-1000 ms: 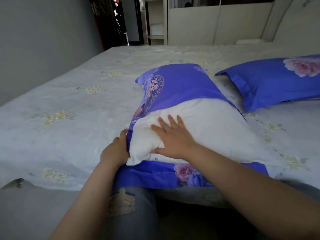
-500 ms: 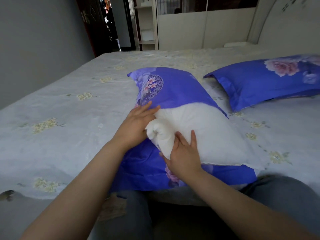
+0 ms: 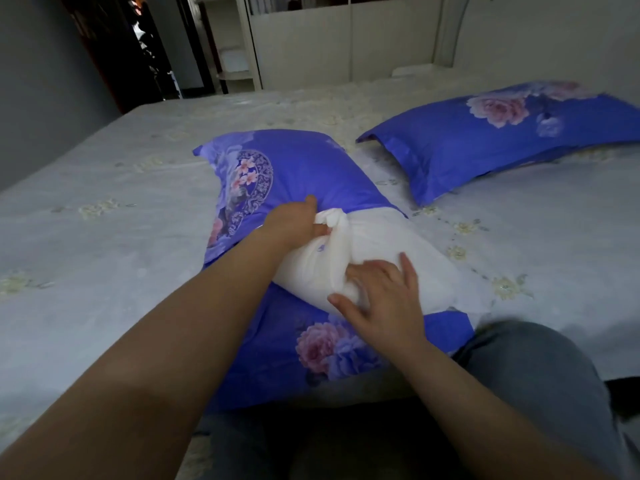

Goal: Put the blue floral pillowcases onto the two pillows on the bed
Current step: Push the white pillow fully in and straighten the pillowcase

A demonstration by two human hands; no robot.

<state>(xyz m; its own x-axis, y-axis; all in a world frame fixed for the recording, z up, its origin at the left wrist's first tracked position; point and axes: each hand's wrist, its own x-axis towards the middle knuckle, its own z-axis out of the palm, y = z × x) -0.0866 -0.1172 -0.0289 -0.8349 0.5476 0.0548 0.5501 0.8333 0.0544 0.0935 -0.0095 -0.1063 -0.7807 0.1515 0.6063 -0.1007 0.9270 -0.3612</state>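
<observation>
A white pillow (image 3: 381,251) lies at the bed's near edge, its far half inside a blue floral pillowcase (image 3: 298,171). The near half sticks out, folded over at its left corner. My left hand (image 3: 294,223) grips that bunched corner at the case's opening, thumb against the blue fabric. My right hand (image 3: 384,299) presses on the pillow's near end, its fingers spread and bent into the stuffing. The case's lower flap (image 3: 311,348) lies flat under the pillow. A second pillow in a blue floral case (image 3: 485,140) lies to the right, further back.
The bed (image 3: 104,237) has a pale sheet with small yellow flowers. My knees in grey jeans (image 3: 540,368) are against its near edge. A white wardrobe (image 3: 346,39) stands behind the bed, a dark doorway (image 3: 138,46) at the back left.
My left hand has moved forward along the pillow, pushing the folded corner deeper towards the case's opening. My right hand has shifted right onto the pillow's near end. The view has tilted down.
</observation>
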